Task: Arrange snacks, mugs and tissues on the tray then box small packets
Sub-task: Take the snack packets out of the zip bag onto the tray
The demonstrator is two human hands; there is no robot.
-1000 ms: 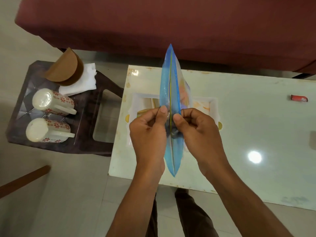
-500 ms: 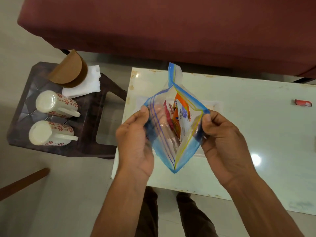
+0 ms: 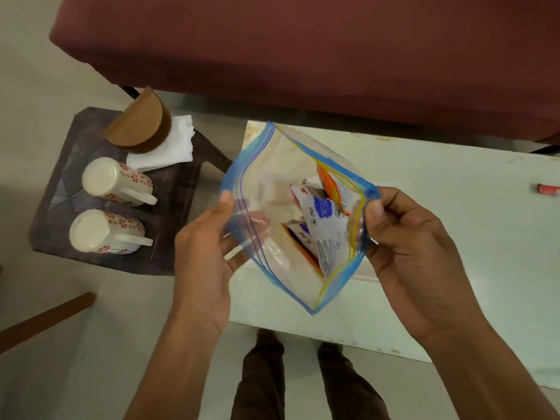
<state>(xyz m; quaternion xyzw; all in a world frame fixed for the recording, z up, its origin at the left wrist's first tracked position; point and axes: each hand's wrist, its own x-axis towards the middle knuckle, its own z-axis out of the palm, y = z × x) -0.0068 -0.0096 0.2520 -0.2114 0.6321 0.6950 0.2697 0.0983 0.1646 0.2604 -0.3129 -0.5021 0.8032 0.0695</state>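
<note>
Plastic zip bag point(image 3: 281, 237) between both hands

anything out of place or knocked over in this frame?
Two white floral-print mugs lie on their sides on the dark plastic stool, not upright. One small red packet sits alone on the white table, apart from the clear zip bag of packets. Nothing spilled or visibly damaged.

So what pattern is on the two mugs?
Red flowers on cream, on both mugs lying on the stool; the head view shows it.
</note>
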